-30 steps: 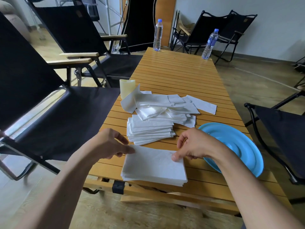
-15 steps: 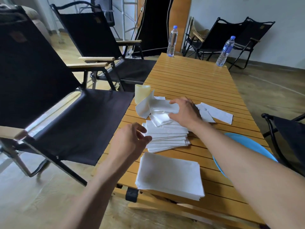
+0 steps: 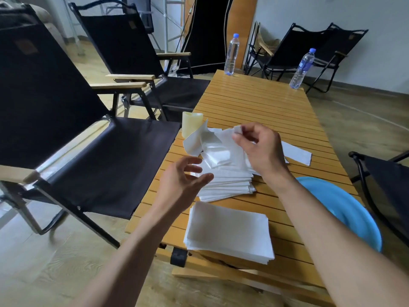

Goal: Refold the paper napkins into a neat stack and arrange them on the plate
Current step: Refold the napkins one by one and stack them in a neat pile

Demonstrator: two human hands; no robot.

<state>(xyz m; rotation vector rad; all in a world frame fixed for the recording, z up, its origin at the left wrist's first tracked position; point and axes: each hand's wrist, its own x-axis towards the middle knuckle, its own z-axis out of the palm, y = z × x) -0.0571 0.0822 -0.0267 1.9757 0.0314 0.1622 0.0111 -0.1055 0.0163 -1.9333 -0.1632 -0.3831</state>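
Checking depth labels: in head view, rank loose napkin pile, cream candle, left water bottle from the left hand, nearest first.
1. loose napkin pile, beside the left hand
2. cream candle, table's left edge
3. left water bottle, far end

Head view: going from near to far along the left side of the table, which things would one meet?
First the neat napkin stack → loose napkin pile → candle → water bottle at the far left corner.
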